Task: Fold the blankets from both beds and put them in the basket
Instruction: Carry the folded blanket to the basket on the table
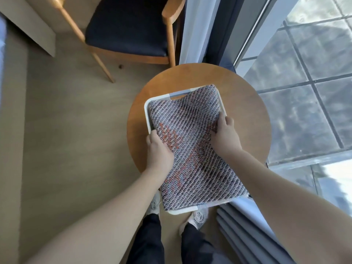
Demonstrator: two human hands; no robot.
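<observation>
While 2 hands hold its long sides, the folded blanket (190,141) lies in the white basket (146,115), filling it almost rim to rim. Its long axis runs away from the person, with the far end leaning a little to the left. The far short edge sits just under the basket's handle slot, and the near short edge lies over the near rim.

The left hand (159,149) grips the left edge, its fingers curled down between the fabric and the rim. The right hand (224,134) grips the right edge, its thumb on top and its fingers bent round the knit, which puckers beside it.

The basket rests on a round wooden table (243,103). Bare wood shows beyond its far end and on both sides, while its near end hides the table's near edge.

On the right, the window (304,92) and a pleated curtain (242,225) stand close. On the left is open floor (76,121). A wooden chair (125,25) with a dark seat stands beyond the table, apart from it.
</observation>
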